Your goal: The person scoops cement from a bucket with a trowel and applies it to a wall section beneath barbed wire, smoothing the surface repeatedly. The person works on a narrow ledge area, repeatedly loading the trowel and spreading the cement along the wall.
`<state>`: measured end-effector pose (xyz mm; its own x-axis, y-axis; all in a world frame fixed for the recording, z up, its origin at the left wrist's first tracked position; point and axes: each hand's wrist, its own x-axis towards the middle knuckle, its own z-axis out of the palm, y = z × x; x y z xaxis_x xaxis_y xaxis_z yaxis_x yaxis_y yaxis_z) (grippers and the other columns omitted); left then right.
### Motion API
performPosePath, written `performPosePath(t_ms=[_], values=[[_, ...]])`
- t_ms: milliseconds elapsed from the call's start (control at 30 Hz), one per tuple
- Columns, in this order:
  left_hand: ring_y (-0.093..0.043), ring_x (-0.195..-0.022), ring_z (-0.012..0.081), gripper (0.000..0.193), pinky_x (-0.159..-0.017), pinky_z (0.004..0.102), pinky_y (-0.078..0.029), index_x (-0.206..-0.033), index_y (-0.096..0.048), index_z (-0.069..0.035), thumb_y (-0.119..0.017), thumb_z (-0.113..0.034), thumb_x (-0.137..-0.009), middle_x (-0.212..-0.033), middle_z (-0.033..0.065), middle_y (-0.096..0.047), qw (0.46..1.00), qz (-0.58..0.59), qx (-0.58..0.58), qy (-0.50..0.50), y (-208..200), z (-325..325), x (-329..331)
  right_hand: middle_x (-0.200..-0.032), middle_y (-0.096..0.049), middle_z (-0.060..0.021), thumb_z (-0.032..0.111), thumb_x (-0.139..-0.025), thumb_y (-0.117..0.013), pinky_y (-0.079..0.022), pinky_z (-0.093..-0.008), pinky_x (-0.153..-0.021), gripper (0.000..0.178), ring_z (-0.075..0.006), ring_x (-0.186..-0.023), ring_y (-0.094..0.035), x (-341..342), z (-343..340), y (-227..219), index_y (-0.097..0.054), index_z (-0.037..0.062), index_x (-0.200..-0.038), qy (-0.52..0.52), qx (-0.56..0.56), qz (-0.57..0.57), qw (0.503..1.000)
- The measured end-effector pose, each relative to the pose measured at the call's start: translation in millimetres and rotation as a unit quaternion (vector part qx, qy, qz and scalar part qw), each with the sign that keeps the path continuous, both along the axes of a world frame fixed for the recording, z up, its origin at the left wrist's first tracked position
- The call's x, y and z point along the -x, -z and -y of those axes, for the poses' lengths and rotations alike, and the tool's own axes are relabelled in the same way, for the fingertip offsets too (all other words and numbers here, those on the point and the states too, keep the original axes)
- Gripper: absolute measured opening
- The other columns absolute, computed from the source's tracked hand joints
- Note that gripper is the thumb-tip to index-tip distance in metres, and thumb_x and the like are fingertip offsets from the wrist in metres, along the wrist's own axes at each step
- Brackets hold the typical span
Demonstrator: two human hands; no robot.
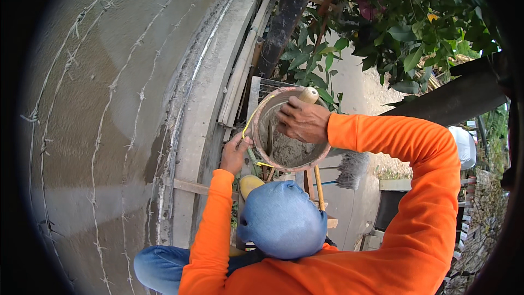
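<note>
A round bucket (pixel 255 129) stands in front of my knee, with grey wet mortar (pixel 293 152) inside. My right hand (pixel 303 121) reaches over its rim, fingers closed around a trowel whose pale wooden handle end (pixel 309 95) sticks up past the hand. The trowel's blade is mostly hidden by the hand and mortar. At the bucket's left side, my left hand (pixel 234 153) is closed on its yellow handle (pixel 248 123). Long orange sleeves cover both arms.
Strands of barbed wire (pixel 112 84) run along the wet grey wall (pixel 131 49) at left, beside a concrete ledge (pixel 210 84). A dark post (pixel 289 19) and leafy branches (pixel 404 33) rise ahead. A bristled brush (pixel 353 169) and a yellow boot (pixel 251 185) are near my knee.
</note>
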<state>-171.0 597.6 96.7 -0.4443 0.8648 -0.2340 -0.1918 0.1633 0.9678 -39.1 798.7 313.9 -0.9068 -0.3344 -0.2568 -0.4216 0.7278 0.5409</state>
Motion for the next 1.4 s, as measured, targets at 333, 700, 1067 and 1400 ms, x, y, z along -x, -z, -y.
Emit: performPosePath(t_ms=[333, 700, 1067, 1400], values=[[-0.06, -0.09, 0.0116, 0.051, -0.085, 0.0284, -0.05, -0.152, -0.055, -0.012, -0.062, -0.035, -0.106, -0.099, 0.0035, -0.073, 0.995, 0.092, 0.037, 0.002, -7, 2, 0, -0.077, -0.074, -0.0059, 0.024, -0.088, -0.062, -0.052, -0.0393, -0.063, 0.018, -0.025, -0.074, -0.073, -22, -53, 34, -0.078, 0.0177, -0.085, 0.321, -0.013, 0.107, 0.941], [-0.066, -0.088, 0.0118, 0.051, -0.078, 0.0278, -0.053, -0.152, -0.055, -0.016, -0.06, -0.038, -0.107, -0.094, 0.0033, -0.073, 0.998, 0.053, 0.046, 0.009, 7, 2, 1, -0.074, -0.073, -0.0076, 0.024, -0.086, -0.064, -0.056, -0.0427, -0.061, 0.02, -0.0282, -0.072, -0.073, -38, -76, 4, -0.075, 0.013, -0.073, 0.314, -0.011, 0.072, 0.947], [-0.062, -0.081, 0.0106, 0.049, -0.077, 0.0277, -0.05, -0.148, -0.059, -0.012, -0.062, -0.035, -0.105, -0.086, 0.0061, -0.073, 1.0, -0.003, 0.018, -0.016, 8, 1, -1, -0.073, -0.072, -0.0129, 0.022, -0.082, -0.064, -0.055, -0.0451, -0.067, 0.022, -0.0294, -0.079, -0.074, 8, -49, -14, -0.076, 0.0086, -0.07, 0.275, 0.039, 0.106, 0.955], [-0.062, -0.086, 0.0111, 0.046, -0.079, 0.0289, -0.051, -0.146, -0.061, -0.012, -0.064, -0.031, -0.104, -0.096, 0.0054, -0.072, 0.999, -0.015, 0.021, -0.044, 15, -5, -6, -0.096, -0.078, -0.0134, 0.033, -0.086, -0.064, -0.058, -0.0467, -0.085, 0.028, -0.0332, -0.094, -0.076, -1, -44, 14, -0.08, 0.0119, -0.097, 0.4, 0.02, 0.307, 0.863]])
